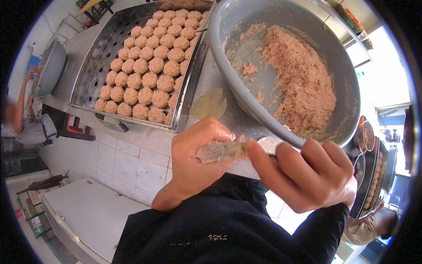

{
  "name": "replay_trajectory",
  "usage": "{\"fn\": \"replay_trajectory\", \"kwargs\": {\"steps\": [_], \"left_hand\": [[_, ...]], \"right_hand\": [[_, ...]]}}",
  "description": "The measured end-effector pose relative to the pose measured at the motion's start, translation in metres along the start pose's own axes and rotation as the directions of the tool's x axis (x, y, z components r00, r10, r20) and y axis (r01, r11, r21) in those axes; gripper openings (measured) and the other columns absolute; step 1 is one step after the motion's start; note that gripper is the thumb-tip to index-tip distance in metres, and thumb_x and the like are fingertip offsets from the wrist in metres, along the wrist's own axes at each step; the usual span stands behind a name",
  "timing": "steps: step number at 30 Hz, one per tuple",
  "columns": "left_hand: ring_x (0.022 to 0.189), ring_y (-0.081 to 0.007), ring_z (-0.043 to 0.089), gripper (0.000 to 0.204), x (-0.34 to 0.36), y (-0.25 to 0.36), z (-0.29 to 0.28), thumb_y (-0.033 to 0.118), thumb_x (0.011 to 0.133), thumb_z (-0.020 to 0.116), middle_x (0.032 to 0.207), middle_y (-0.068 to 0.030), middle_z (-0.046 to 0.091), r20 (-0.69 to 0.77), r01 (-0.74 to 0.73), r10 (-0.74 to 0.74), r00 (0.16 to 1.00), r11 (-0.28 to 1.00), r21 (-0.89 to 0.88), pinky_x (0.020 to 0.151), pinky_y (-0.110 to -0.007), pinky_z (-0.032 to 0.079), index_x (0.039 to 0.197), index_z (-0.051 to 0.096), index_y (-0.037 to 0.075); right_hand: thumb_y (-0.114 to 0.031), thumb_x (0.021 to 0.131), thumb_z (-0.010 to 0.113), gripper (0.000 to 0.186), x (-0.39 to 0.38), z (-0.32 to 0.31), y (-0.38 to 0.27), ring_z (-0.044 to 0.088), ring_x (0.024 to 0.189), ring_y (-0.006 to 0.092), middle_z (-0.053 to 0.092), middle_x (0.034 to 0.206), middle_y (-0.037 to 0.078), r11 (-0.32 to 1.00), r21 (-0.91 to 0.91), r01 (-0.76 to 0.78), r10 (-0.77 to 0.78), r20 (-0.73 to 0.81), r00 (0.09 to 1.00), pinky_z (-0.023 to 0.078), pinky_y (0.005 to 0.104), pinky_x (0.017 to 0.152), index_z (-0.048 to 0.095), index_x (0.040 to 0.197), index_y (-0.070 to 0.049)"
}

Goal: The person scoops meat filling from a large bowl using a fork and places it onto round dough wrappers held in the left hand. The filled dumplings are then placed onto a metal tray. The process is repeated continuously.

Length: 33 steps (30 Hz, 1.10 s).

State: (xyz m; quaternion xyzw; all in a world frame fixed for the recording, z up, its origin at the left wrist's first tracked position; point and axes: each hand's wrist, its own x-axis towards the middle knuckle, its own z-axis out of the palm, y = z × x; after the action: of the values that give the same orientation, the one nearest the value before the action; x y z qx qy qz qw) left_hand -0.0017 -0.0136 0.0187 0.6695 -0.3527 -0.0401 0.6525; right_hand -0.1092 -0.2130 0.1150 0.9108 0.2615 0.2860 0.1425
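Observation:
Above my lap, my left hand [195,154] is closed round a greyish, translucent, tube-shaped piece [217,152] whose kind I cannot make out. The thumb and forefinger of my right hand [307,174] pinch its yellowish end, with the other fingers curled. A small white rounded thing [268,144] shows just behind the right fingertips; I cannot tell whether that hand holds it. Beyond my hands, a large grey basin [239,94] holds a heap of pink minced meat [305,83]. Rows of raw meatballs [149,66] sit on a metal tray [99,61] to the left.
A thin yellowish translucent sheet [208,104] lies on the metal table [200,125] between tray and basin. A white chest [88,215] stands at lower left. One person [33,119] is beside another grey tub [53,68] at far left; another [365,229] is at right.

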Motion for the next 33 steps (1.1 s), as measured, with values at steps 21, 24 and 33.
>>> {"fn": "replay_trajectory", "kwargs": {"steps": [21,24,33], "left_hand": [[0.072,-0.0193,0.067,0.031,0.005,-0.005,0.005,-0.001,0.075,0.094,0.084,-0.0096,0.069,-0.237,-0.199,0.196,0.952,0.980,0.012,0.065,-0.031,0.051,0.091,0.067,0.002],[0.073,-0.0181,0.067,0.034,0.003,-0.005,-0.004,0.001,0.073,0.096,0.083,-0.0089,0.067,-0.097,-0.237,0.229,0.969,0.967,-0.090,0.066,-0.030,0.051,0.092,0.067,0.002],[0.079,-0.0198,0.068,0.039,0.005,-0.006,0.009,-0.002,0.071,0.095,0.089,-0.0099,0.068,-0.242,-0.075,0.008,0.970,0.960,-0.270,0.072,-0.032,0.053,0.100,0.068,0.000]], "right_hand": [[-0.035,0.086,0.085,0.026,0.003,-0.016,0.002,0.044,0.053,0.0013,0.052,0.070,-0.007,0.960,0.166,-0.227,0.246,-0.100,0.964,0.033,0.0204,0.040,0.086,0.109,-0.022],[-0.033,0.085,0.085,0.027,0.002,-0.011,0.001,0.046,0.054,0.0012,0.053,0.070,-0.007,0.977,0.187,-0.106,0.084,0.120,0.989,0.035,0.0206,0.041,0.086,0.110,-0.023],[-0.033,0.082,0.087,0.033,0.004,-0.020,-0.001,0.051,0.053,0.0024,0.059,0.070,-0.005,0.968,0.011,-0.249,0.247,0.069,0.966,0.042,0.0213,0.043,0.086,0.112,-0.021]]}}
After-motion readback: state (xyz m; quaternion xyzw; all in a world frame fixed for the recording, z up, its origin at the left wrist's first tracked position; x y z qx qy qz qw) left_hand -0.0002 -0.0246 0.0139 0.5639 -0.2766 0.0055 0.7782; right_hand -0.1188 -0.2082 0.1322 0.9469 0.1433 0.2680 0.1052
